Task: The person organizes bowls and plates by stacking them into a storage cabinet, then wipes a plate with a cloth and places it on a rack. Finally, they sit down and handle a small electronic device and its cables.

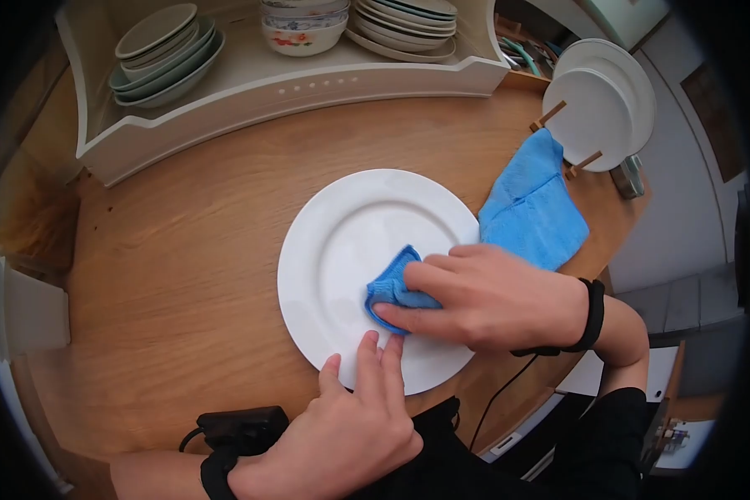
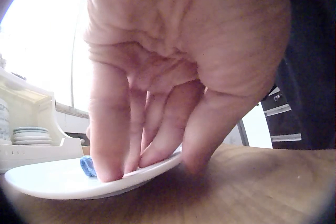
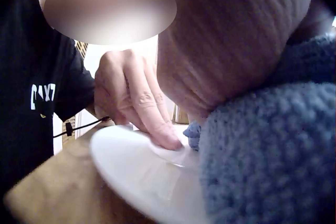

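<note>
A white plate with a broad rim lies on the wooden table. My right hand pinches a bunched blue cloth against the plate's inner face, its thumb along the cloth's dark blue edge. A wider stretch of blue cloth spreads right of the plate; my hand hides how it meets the bunched part. At the near rim, my left hand grips the plate. In the left wrist view its fingertips press on the upper face while the thumb sits against the rim's outer side.
A cream shelf holding stacked bowls and plates runs along the back. At the back right, white plates stand upright in a wooden rack. A black device with a cord lies at the table's near edge.
</note>
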Motion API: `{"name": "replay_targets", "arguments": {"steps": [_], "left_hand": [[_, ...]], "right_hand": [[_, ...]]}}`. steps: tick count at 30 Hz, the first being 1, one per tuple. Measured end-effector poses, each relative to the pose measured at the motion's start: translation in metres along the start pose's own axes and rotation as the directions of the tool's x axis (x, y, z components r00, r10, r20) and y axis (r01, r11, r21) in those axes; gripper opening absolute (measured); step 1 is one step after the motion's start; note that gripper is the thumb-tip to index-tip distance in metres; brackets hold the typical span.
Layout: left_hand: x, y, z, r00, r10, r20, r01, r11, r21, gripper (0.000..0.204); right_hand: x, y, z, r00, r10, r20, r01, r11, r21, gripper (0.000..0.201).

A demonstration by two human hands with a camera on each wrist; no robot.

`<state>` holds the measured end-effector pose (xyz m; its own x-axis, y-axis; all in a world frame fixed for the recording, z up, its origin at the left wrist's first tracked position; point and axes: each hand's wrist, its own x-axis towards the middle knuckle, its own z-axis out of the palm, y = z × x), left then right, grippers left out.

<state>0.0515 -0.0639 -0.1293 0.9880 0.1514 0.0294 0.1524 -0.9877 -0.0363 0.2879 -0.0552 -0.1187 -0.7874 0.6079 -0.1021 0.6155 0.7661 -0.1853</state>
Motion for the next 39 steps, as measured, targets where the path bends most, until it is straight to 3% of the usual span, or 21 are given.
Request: {"name": "replay_targets", "arguments": {"steps": [3,5,9,10,14,17,19,23,31,33,34,36,39], "left_hand": [[0.002,-0.001,-0.005,0.998,-0.008,-0.056,0.003,0.997,-0.083,0.019],[-0.001,0.006,-0.004,0.996,-0.081,-0.027,0.080,0.995,-0.053,0.039],[0.003,0.007,0.021,0.988,-0.055,-0.144,0.047,0.997,-0.061,0.033],[0.003,0.007,0.022,0.988,-0.055,-0.142,0.047,0.997,-0.062,0.033],[0.003,0.004,-0.001,0.997,-0.052,-0.052,0.049,0.997,-0.062,0.032],[0.003,0.002,-0.011,0.997,-0.081,-0.001,0.080,0.995,-0.058,0.033],[0.004,0.001,-0.011,0.998,-0.069,-0.014,0.068,0.995,-0.067,0.032],[0.003,0.001,-0.010,0.996,-0.092,-0.016,0.090,0.991,-0.095,0.032],[0.003,0.002,-0.001,0.995,-0.094,0.022,0.095,0.993,-0.064,0.035],[0.005,-0.005,0.010,0.996,0.068,-0.057,-0.074,0.991,-0.114,0.026],[0.004,-0.001,0.005,0.996,0.070,-0.058,-0.076,0.990,-0.116,0.026],[0.003,0.006,-0.010,0.998,-0.067,0.008,0.067,0.998,-0.012,0.037],[0.002,0.006,-0.009,0.998,-0.057,0.013,0.057,0.997,-0.042,0.037]], "right_hand": [[0.011,0.015,0.001,0.997,-0.006,-0.074,0.001,0.997,-0.071,0.040],[0.017,0.026,0.001,0.989,0.048,-0.142,-0.069,0.986,-0.148,0.042],[0.027,0.046,-0.003,0.976,0.119,-0.181,-0.151,0.973,-0.176,0.053],[0.029,0.050,-0.004,0.976,0.124,-0.179,-0.152,0.976,-0.154,0.061],[0.027,0.054,-0.004,0.976,0.100,-0.194,-0.123,0.986,-0.110,0.059],[0.020,0.049,-0.003,0.977,0.169,-0.129,-0.170,0.985,0.002,0.057],[0.013,0.041,-0.003,0.986,0.141,-0.085,-0.127,0.980,0.153,0.055],[-0.002,0.024,-0.001,0.996,0.086,0.006,-0.086,0.972,0.219,0.057],[-0.034,-0.007,-0.002,0.991,0.047,0.129,-0.085,0.948,0.307,0.058],[-0.037,-0.011,-0.004,0.988,0.053,0.146,-0.097,0.947,0.307,0.057],[-0.037,-0.013,-0.005,0.986,0.065,0.152,-0.110,0.944,0.311,0.053],[-0.039,-0.016,-0.006,0.984,0.082,0.158,-0.128,0.941,0.313,0.049],[-0.036,-0.015,-0.006,0.984,0.089,0.151,-0.118,0.974,0.195,0.049]]}}
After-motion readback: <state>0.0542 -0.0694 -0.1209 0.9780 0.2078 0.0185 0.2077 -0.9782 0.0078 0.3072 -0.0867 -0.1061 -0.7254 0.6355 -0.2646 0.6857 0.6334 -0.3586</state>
